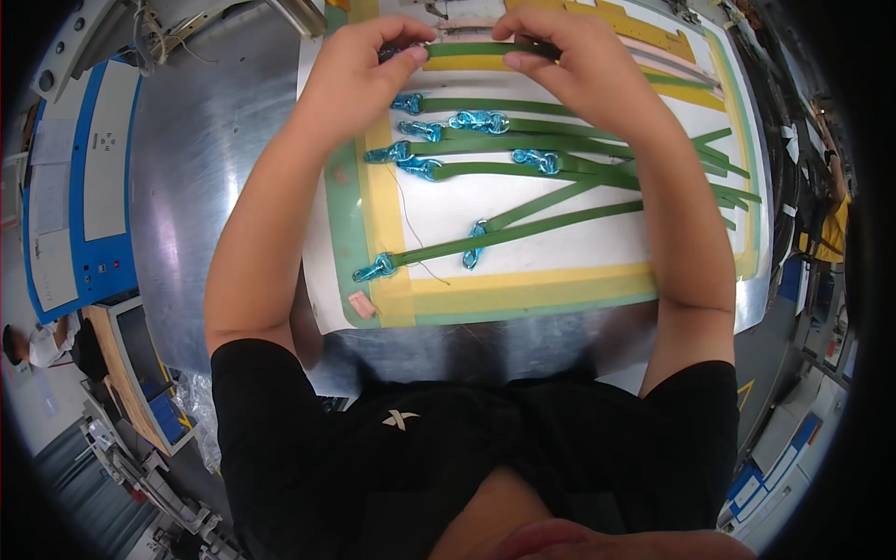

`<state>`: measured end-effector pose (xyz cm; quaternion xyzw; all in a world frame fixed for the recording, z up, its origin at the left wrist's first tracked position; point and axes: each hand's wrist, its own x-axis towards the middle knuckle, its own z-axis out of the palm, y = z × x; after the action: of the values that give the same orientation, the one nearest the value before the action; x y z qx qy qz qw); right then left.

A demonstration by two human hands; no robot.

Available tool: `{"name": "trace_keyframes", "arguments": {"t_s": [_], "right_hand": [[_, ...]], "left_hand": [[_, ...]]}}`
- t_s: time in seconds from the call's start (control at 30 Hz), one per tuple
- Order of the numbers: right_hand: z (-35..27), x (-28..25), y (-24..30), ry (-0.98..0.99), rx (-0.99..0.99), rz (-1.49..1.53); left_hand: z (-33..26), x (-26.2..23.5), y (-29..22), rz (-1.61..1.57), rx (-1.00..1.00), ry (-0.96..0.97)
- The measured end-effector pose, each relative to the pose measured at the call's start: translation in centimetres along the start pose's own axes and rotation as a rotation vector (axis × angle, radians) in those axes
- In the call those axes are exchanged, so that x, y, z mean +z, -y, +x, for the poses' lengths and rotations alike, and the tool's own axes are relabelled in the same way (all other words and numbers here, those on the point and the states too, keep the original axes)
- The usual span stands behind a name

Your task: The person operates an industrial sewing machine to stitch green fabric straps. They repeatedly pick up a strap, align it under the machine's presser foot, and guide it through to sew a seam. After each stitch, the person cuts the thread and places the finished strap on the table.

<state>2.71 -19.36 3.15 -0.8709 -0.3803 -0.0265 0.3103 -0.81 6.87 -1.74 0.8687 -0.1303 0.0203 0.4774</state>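
Both hands, left hand [359,58] and right hand [551,47], pinch one green strap [467,49] at top centre; a slip could snag the blue clips [479,121] below.

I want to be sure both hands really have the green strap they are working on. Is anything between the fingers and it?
Nothing visible. The left hand and right hand both pinch the top green strap directly at the far edge of the white board. The other green straps with blue clips lie nearer the person, clear of the fingers.
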Motion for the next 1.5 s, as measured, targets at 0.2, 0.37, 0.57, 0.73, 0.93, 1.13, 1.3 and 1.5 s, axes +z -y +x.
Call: {"name": "trace_keyframes", "arguments": {"t_s": [0.2, 0.37, 0.57, 0.73, 0.93, 1.13, 1.3, 1.5], "right_hand": [[1.5, 2.0, -4.8, 0.032, -0.082, -0.270], [4.1, 0.9, -5.3, 0.218, -0.033, -0.242], [4.0, 1.7, -6.5, 0.173, -0.075, -0.311], [4.0, 1.6, -6.2, 0.168, -0.060, -0.362], [4.0, 2.2, -6.5, 0.152, -0.117, -0.411], [3.8, 3.0, -7.2, 0.103, -0.234, -0.374], [3.9, 3.0, -7.9, 0.144, -0.203, -0.330], [3.7, 3.2, -7.7, 0.119, -0.206, -0.332]], "left_hand": [[1.9, 1.6, 3.3, 0.388, 0.178, -0.133], [2.4, 2.3, 4.6, 0.500, 0.268, -0.167], [2.8, 2.8, 5.3, 0.623, 0.422, -0.189], [2.8, 2.6, 4.8, 0.609, 0.347, -0.080], [2.6, 2.9, 4.0, 0.613, 0.351, -0.057], [2.3, 3.4, 3.2, 0.624, 0.308, -0.035], [2.4, 3.5, 3.3, 0.638, 0.305, -0.023], [1.8, 3.9, 2.9, 0.804, 0.262, -0.039]]}}
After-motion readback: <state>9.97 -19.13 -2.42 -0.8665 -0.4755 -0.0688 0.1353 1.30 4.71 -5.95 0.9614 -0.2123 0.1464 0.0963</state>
